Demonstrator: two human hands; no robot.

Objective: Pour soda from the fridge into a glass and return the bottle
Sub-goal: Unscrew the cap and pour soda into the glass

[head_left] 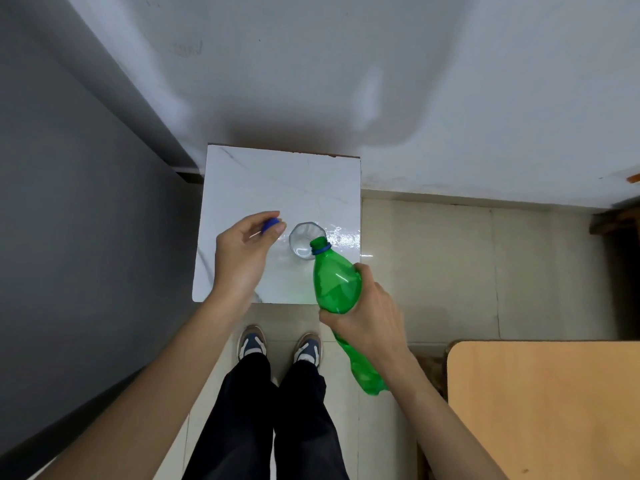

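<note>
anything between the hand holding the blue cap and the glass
Nothing: in the head view only bare white tabletop separates the left hand, pinching the blue cap, from the glass.

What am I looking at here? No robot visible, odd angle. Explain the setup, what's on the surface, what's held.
There is no machine: a person wears one wide-angle camera on the head, looking down at their own bare hands, legs and shoes. In front of them is a small white marble-look table, with a clear glass standing on it. The right hand grips a green plastic bottle, uncapped and tilted so its mouth is over the glass rim. The left hand pinches the blue cap beside the glass. Whether liquid is flowing cannot be told.
</note>
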